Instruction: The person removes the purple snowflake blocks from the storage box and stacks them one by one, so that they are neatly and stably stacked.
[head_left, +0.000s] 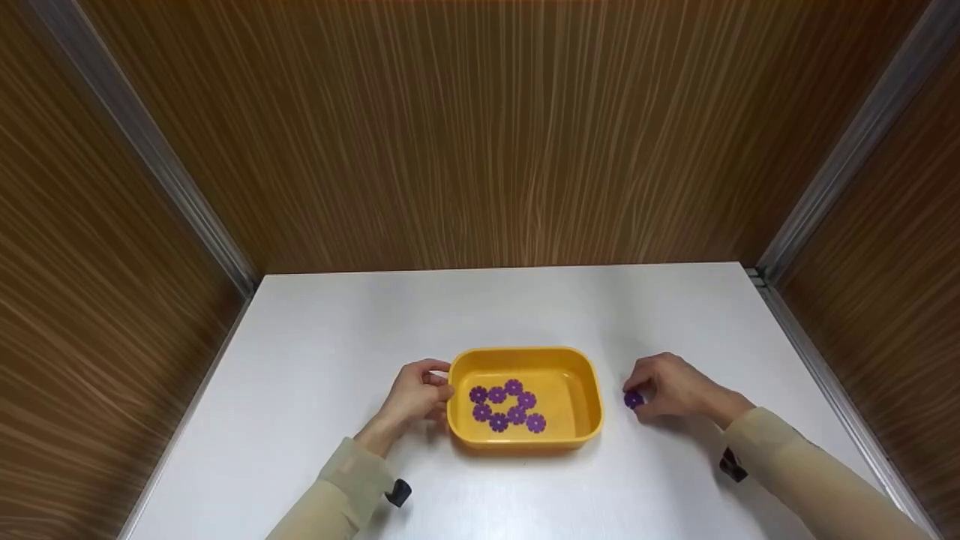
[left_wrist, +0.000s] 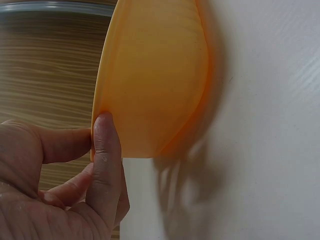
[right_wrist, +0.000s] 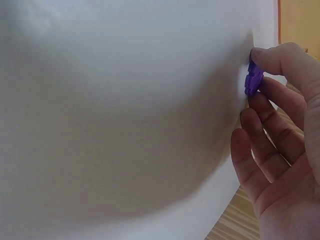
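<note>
A purple flower-shaped disc [right_wrist: 253,79] is pinched between the thumb and curled fingers [right_wrist: 272,62] of the right hand [head_left: 675,388], edge-on against the white surface [head_left: 315,352]; in the head view the same disc [head_left: 634,400] is seen at the fingertips, low on the surface, just right of the yellow tray [head_left: 589,379] and apart from it. The remaining fingers of that hand are loosely bent beside the disc. The left edge of the tray is gripped by the left hand [head_left: 415,394]: in the left wrist view the thumb [left_wrist: 104,165] is pressed against the rim of the tray [left_wrist: 150,85], with other fingers curled behind it. The tray is rested flat on the surface, near its front middle. Eight more purple flower discs [head_left: 506,406] are laid inside the tray, clustered in its left half, touching or just beside one another in a rough ring. Beige sleeves [head_left: 810,472] are worn on both forearms, with a dark strap at each wrist. Wood-grain panels [head_left: 480,135] are set behind and to both sides of the surface.
</note>
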